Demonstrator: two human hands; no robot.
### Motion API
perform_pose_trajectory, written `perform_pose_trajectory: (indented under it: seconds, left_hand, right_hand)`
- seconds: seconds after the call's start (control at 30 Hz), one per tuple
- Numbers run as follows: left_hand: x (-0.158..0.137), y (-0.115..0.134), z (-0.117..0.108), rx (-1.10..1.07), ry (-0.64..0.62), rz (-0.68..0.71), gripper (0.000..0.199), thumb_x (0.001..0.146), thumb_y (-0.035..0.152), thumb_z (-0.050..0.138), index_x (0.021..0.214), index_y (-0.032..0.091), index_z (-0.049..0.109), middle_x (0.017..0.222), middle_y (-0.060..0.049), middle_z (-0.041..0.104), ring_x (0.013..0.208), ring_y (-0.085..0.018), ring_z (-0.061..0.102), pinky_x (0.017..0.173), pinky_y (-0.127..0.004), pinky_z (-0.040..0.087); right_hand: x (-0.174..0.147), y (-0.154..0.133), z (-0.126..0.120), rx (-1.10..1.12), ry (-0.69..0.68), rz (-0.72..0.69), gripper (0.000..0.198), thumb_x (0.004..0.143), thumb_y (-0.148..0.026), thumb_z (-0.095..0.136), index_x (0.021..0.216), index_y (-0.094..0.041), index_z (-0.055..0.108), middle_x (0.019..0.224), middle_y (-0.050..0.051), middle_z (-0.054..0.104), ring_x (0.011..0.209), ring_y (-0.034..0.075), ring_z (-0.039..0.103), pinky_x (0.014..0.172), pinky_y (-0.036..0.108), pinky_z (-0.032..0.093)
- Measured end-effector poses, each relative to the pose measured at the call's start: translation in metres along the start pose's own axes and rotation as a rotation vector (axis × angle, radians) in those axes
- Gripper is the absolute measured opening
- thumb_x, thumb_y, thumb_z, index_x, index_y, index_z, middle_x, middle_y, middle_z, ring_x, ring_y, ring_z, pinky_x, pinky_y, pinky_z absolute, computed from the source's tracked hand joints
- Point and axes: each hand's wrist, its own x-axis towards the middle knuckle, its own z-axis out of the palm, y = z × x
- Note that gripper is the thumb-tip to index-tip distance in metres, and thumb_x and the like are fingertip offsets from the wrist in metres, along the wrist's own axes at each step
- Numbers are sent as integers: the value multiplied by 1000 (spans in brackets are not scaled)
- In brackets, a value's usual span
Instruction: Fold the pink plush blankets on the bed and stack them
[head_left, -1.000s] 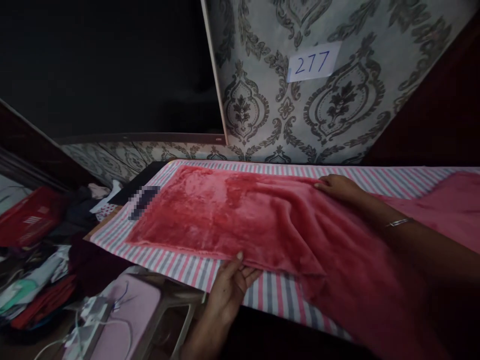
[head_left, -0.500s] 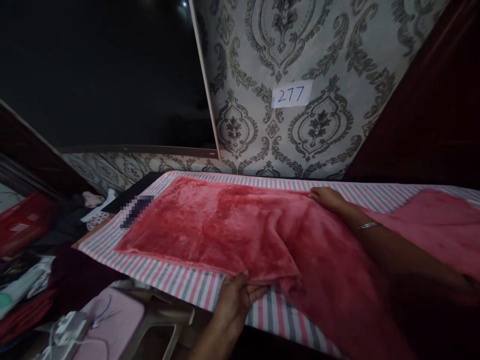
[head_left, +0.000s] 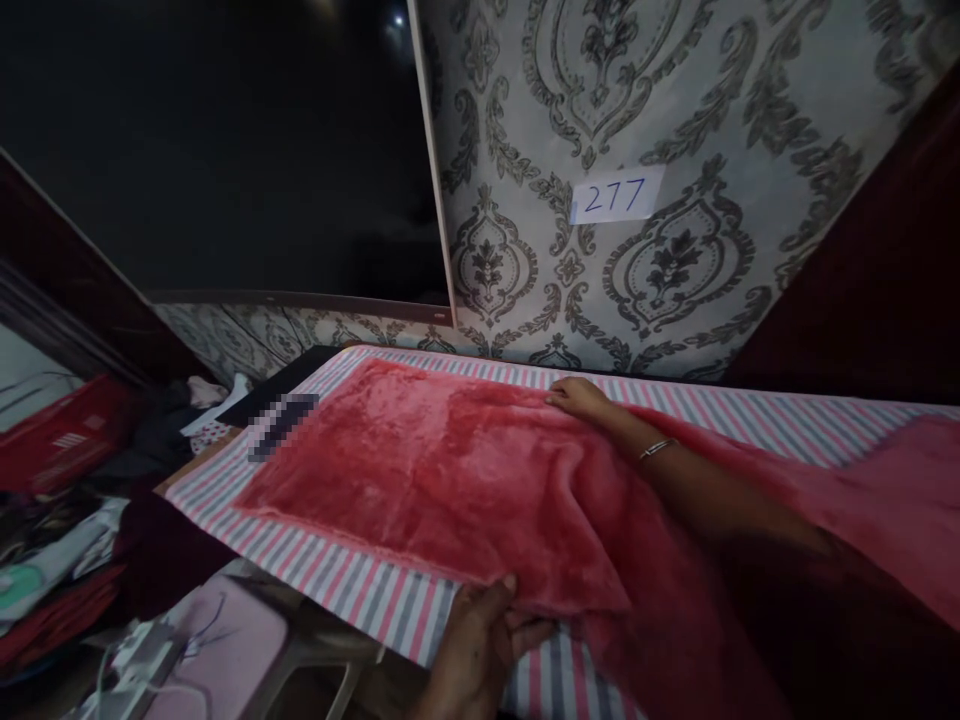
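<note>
Head view – cloth: We are working on a plush red cloth (head_left: 450, 470), which is lying spread over a striped pink, grey and white cover (head_left: 352, 580) on a long board; its right part is bunching and draping off towards us.

Head view – left hand: Our left hand (head_left: 480, 650) is sitting at the near edge of the cloth, thumb on top and fingers (head_left: 536, 632) tucked under the hem. We are pinching the fabric there, which looks meant to hold that edge in line with the stripes.

Head view – right hand: Our right hand (head_left: 577, 398) is reaching across to the far edge, palm down and fingers pressed together flat on the pile; whether any fabric is caught under them we cannot tell. A thin bangle (head_left: 657, 449) is circling the wrist.

Head view – cloth against the grips: The flat stretch is lying to the left of both hands, the loose folds to the right, under our right forearm – so the hands are flanking one cross-line of the cloth.

Head view – surroundings: A paper label reading 277 (head_left: 616, 196) is hanging on patterned wallpaper (head_left: 675, 120). A pile of clothes (head_left: 52, 590) and a pale pink case with cables (head_left: 217, 650) are lying low on the left.
</note>
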Motion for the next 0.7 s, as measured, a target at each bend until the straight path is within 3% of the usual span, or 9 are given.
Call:
perform_pose_trajectory:
  seconds: [0.13, 0.3, 0.5, 0.7]
  left_hand:
    - [4, -4, -5, -34, 16, -31, 54, 70, 35, 87, 115, 12, 69, 100, -19, 78, 88, -34, 76, 82, -43, 58]
    - [7, -6, -8, -41, 31, -89, 49, 70, 37, 88, 108, 12, 70, 97, -19, 78, 85, -33, 76, 79, -41, 58]
    - [2, -8, 0, -27, 17, -31, 51, 69, 42, 86, 106, 10, 72, 101, -22, 77, 84, -33, 76, 76, -41, 59]
    - [1, -13, 1, -34, 52, -16, 51, 65, 42, 87, 101, 8, 72, 93, -20, 77, 78, -30, 76, 70, -38, 59]
  right_hand:
    - [12, -1, 2, -11, 69, 21, 35, 101, -30, 42, 108, -18, 74, 113, 11, 73, 102, 21, 65, 75, 26, 41]
    - [24, 4, 0, -43, 32, 36, 33, 99, -35, 47, 103, -16, 73, 105, 12, 75, 93, 23, 67, 69, 28, 40]
    - [54, -29, 12, -32, -1, -59, 42, 98, -51, 50, 102, -16, 73, 104, 12, 74, 91, 22, 66, 68, 26, 39]
    - [76, -46, 32, -4, 78, -103, 31, 96, -39, 53, 99, -16, 73, 102, 11, 74, 91, 21, 65, 68, 26, 39]
